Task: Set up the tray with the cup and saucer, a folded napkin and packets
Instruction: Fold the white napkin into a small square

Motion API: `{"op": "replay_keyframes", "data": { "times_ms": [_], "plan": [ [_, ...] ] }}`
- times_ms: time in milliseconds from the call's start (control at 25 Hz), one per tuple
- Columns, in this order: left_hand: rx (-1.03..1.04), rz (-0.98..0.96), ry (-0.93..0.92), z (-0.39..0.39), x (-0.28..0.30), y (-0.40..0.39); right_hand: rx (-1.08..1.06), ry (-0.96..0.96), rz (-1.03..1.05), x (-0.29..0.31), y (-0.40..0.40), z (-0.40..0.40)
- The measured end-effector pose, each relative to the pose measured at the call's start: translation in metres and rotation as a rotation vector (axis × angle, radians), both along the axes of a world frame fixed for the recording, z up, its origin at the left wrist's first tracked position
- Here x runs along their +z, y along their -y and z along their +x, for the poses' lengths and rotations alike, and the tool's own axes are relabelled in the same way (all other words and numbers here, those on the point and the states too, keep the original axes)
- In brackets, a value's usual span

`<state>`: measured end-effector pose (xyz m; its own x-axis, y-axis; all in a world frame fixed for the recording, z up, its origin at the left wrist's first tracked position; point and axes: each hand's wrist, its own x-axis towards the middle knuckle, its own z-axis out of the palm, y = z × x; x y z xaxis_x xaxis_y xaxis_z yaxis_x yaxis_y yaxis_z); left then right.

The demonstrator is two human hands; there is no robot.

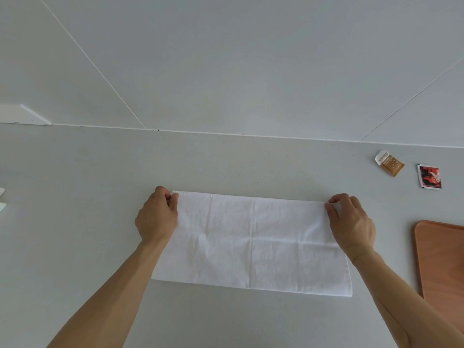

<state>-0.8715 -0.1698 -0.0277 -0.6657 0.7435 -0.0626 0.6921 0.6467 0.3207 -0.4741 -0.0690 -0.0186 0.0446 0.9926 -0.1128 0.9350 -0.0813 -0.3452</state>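
A white cloth napkin [251, 242] lies flat on the grey counter as a wide rectangle with a crease down its middle. My left hand [158, 217] pinches its far left corner. My right hand [351, 222] pinches its far right corner. An orange-brown tray [442, 259] shows partly at the right edge, beside the napkin. Two packets lie at the back right: a brown and white one [389, 164] and a red and black one [429, 177]. No cup or saucer is in view.
The grey counter [100, 172] meets a pale wall along its far edge. A white bracket [25, 116] sits at the far left by the wall. A bit of a white object [2, 202] pokes in at the left edge.
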Motion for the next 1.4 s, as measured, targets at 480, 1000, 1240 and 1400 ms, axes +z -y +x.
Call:
{"op": "replay_keyframes", "data": {
  "times_ms": [480, 1000, 1240, 1400],
  "plan": [
    [-0.795, 0.059, -0.066, 0.152, -0.013, 0.078, 0.531, 0.037, 0.094, -0.008, 0.149, -0.086],
    [-0.492, -0.206, -0.157, 0.044, -0.026, 0.133, 0.182, 0.240, -0.143, -0.026, 0.145, -0.005],
    [-0.466, -0.145, -0.123, 0.063, -0.012, 0.107, 0.222, 0.241, -0.110, -0.013, 0.128, -0.030],
    [-0.734, -0.085, -0.095, 0.124, -0.007, 0.037, 0.418, 0.166, -0.082, -0.007, 0.095, -0.090]
  ]
}}
